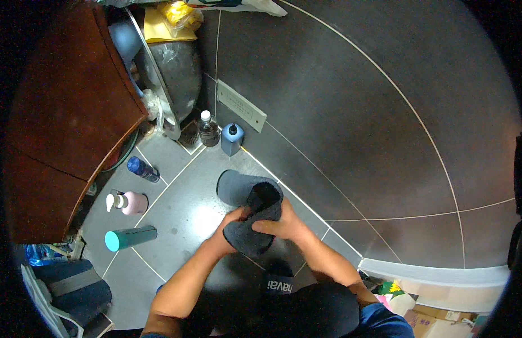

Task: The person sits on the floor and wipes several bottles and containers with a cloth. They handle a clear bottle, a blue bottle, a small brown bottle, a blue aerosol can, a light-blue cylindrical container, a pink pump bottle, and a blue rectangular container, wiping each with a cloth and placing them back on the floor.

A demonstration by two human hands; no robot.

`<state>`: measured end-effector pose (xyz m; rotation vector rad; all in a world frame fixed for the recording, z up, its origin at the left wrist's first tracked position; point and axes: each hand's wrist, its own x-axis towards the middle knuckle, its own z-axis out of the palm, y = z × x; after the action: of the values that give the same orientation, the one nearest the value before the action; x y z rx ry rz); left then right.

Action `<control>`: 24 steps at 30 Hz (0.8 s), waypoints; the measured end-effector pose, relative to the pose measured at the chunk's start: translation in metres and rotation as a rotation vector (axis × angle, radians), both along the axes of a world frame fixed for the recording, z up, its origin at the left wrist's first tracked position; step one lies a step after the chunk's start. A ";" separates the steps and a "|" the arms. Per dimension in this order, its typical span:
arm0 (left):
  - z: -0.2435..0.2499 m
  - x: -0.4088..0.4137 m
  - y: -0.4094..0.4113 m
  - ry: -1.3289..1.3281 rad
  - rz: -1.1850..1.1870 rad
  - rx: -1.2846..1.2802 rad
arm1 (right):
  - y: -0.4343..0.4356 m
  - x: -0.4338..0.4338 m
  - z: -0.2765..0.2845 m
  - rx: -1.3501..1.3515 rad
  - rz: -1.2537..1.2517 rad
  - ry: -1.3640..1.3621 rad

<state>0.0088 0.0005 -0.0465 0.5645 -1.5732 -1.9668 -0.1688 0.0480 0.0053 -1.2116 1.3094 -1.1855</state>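
Both hands hold a dark grey fabric slipper [248,241] above the tiled floor. My left hand [231,230] grips its left side, with the fingertips partly hidden. On the right side is my right hand [278,222], its thumb pressed across the top of the fabric. The slipper's dark opening faces up. Just beyond it shows a second rounded grey piece [233,188], like another slipper; whether the two are joined I cannot tell. Farther off, a blue bottle [232,141] with a black cap stands by the wall, beside a clear bottle [209,132] with dark contents and a white cap.
Along the left lie or stand a dark blue container [143,169], a pink pump bottle [132,203] and a teal cylinder [132,238]. A brown wooden cabinet [75,126] overhangs there. Dark wall tiles [349,126] rise at the right. A floor drain [189,136] sits in the corner.
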 end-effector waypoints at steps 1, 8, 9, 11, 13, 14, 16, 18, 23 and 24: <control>0.005 0.000 0.000 0.032 -0.055 -0.008 | -0.006 -0.004 0.011 -0.043 0.072 0.006; 0.010 -0.017 0.006 -0.228 0.190 -0.329 | -0.009 0.025 0.015 -0.146 -0.343 0.156; 0.014 -0.020 0.006 -0.211 0.235 -0.269 | -0.009 0.023 0.015 -0.164 -0.307 0.111; 0.001 -0.015 -0.001 -0.184 0.075 -0.321 | -0.007 0.014 0.018 -0.199 -0.235 0.023; 0.006 -0.004 -0.015 -0.206 -0.190 -0.398 | -0.008 0.001 0.025 -0.151 -0.127 -0.231; -0.007 -0.001 -0.014 -0.146 -0.276 -0.184 | -0.008 -0.001 0.027 -0.142 -0.093 -0.331; -0.035 0.001 -0.007 -0.131 -0.240 -0.144 | -0.007 0.002 0.030 -0.143 -0.096 -0.279; -0.021 0.001 0.000 -0.229 -0.143 -0.126 | -0.005 0.008 0.020 -0.159 -0.195 -0.131; -0.003 -0.014 0.008 -0.084 0.163 -0.013 | -0.007 0.024 0.008 -0.126 -0.371 0.051; -0.006 -0.010 0.006 -0.099 0.107 -0.087 | -0.007 0.027 0.013 -0.177 -0.349 0.009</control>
<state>-0.0016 0.0069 -0.0522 0.7049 -1.6434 -1.8073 -0.1416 0.0411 0.0182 -1.1409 1.4884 -1.5728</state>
